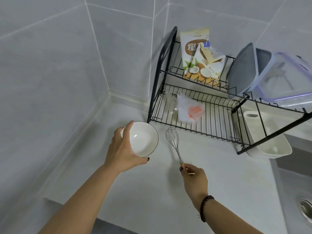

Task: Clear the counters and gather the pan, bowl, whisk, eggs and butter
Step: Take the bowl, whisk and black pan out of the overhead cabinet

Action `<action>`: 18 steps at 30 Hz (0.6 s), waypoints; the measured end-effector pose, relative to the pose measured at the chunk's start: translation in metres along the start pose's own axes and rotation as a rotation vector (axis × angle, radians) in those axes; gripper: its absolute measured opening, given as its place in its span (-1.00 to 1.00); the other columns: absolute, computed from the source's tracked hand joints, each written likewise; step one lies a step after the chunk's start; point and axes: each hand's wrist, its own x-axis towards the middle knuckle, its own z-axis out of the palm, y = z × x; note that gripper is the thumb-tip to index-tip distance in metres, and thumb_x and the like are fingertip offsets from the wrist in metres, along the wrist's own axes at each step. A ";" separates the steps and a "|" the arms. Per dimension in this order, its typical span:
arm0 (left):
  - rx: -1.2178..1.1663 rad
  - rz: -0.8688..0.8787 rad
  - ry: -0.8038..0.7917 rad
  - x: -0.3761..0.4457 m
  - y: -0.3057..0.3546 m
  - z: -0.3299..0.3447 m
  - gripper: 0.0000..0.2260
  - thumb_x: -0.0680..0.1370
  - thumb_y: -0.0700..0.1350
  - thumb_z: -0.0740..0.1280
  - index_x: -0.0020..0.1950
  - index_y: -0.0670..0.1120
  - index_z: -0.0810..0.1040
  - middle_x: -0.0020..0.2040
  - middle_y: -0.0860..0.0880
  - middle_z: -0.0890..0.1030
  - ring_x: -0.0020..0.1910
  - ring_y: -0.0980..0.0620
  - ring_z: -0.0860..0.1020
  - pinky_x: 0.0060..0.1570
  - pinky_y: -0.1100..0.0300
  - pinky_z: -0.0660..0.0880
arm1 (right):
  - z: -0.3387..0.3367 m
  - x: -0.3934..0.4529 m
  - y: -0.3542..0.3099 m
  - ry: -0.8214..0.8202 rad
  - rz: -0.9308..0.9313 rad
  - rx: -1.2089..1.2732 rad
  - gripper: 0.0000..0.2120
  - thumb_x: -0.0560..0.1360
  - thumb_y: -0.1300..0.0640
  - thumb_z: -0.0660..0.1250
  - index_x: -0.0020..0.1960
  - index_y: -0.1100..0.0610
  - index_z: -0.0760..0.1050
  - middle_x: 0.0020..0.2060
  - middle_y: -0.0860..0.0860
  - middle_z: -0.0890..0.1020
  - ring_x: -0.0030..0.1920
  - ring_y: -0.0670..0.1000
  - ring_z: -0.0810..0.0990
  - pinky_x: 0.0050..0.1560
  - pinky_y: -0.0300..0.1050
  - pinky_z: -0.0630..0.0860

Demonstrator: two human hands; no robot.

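A white bowl point(143, 140) with a thin dark rim is tilted toward me, and my left hand point(124, 151) grips it from its left side, above the pale counter point(152, 191). My right hand point(194, 179) pinches the orange handle end of a metal whisk point(173, 141), whose wire head points up and away toward the rack. Bowl and whisk are side by side with a small gap between them. No pan, eggs or butter are in view.
A black two-tier wire dish rack point(199, 129) stands at the back right, holding a coconut-print bag point(197, 59), a plastic packet point(189, 108), grey lids and a clear container point(285, 78). A white tray point(270, 146) sits under it. The sink point(303, 206) is at far right.
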 end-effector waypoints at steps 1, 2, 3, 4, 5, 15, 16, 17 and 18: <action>0.004 -0.001 0.001 0.001 -0.002 0.001 0.18 0.06 0.19 0.59 0.48 0.30 -0.10 0.41 0.07 0.12 0.34 -0.07 0.33 0.23 0.01 0.43 | 0.005 0.002 0.000 0.011 -0.018 -0.014 -0.87 0.53 0.12 0.33 -0.16 0.02 0.63 -0.09 0.06 0.59 -0.28 -0.05 0.53 -0.32 -0.26 0.39; 0.009 0.005 0.003 0.005 -0.005 0.002 0.18 0.05 0.19 0.59 0.48 0.30 -0.09 0.40 0.07 0.13 0.34 -0.08 0.34 0.23 0.00 0.43 | 0.010 0.004 -0.001 0.023 -0.023 -0.010 -0.88 0.53 0.12 0.33 -0.14 0.04 0.63 -0.05 0.06 0.56 -0.25 -0.05 0.53 -0.26 -0.26 0.41; 0.014 0.012 0.008 0.006 -0.007 0.004 0.18 0.04 0.19 0.59 0.48 0.30 -0.08 0.40 0.06 0.14 0.33 -0.09 0.35 0.23 0.00 0.44 | 0.014 0.003 0.000 0.030 -0.022 0.007 -0.90 0.53 0.14 0.34 -0.11 0.07 0.63 -0.02 0.05 0.51 -0.21 -0.06 0.53 -0.19 -0.24 0.43; 0.015 0.018 0.008 0.007 -0.008 0.005 0.17 0.03 0.19 0.59 0.47 0.30 -0.06 0.40 0.06 0.15 0.32 -0.09 0.36 0.22 0.00 0.44 | 0.017 0.003 0.000 0.031 -0.015 0.027 -0.92 0.53 0.16 0.34 -0.08 0.10 0.61 -0.02 0.02 0.46 -0.20 -0.10 0.52 -0.12 -0.24 0.43; 0.015 0.020 0.005 0.009 -0.010 0.006 0.16 0.03 0.18 0.59 0.47 0.30 -0.04 0.40 0.06 0.15 0.31 -0.10 0.36 0.21 0.02 0.44 | 0.021 0.004 0.000 0.035 -0.010 0.038 -0.94 0.53 0.17 0.34 -0.05 0.12 0.60 -0.03 0.00 0.42 -0.19 -0.14 0.50 -0.07 -0.24 0.42; 0.015 0.048 -0.008 0.013 -0.020 0.017 0.12 0.03 0.21 0.56 0.46 0.23 0.01 0.42 0.06 0.15 0.34 -0.08 0.34 0.26 0.01 0.42 | 0.040 0.014 0.010 0.133 0.049 0.097 -0.90 0.51 0.14 0.38 -0.17 0.00 0.51 -0.12 -0.09 0.42 -0.16 -0.11 0.51 0.08 -0.19 0.47; 0.016 0.050 -0.009 0.013 -0.020 0.017 0.12 0.03 0.21 0.56 0.46 0.23 0.01 0.42 0.06 0.15 0.34 -0.08 0.34 0.26 0.01 0.42 | 0.040 0.015 0.011 0.143 0.054 0.088 -0.88 0.51 0.13 0.38 -0.18 -0.02 0.50 -0.12 -0.09 0.43 -0.13 -0.07 0.52 0.09 -0.19 0.47; 0.017 0.053 -0.010 0.013 -0.021 0.018 0.12 0.04 0.21 0.56 0.46 0.23 0.01 0.42 0.06 0.15 0.34 -0.08 0.34 0.27 0.01 0.41 | 0.042 0.016 0.012 0.152 0.059 0.082 -0.86 0.50 0.11 0.39 -0.19 -0.05 0.48 -0.12 -0.09 0.45 -0.10 -0.03 0.53 0.10 -0.18 0.47; 0.018 0.054 -0.012 0.014 -0.022 0.018 0.13 0.04 0.22 0.57 0.46 0.23 0.00 0.43 0.06 0.14 0.34 -0.07 0.34 0.27 0.01 0.41 | 0.043 0.017 0.014 0.160 0.063 0.086 -0.83 0.50 0.10 0.39 -0.21 -0.07 0.45 -0.10 -0.06 0.48 -0.06 0.01 0.53 0.10 -0.15 0.47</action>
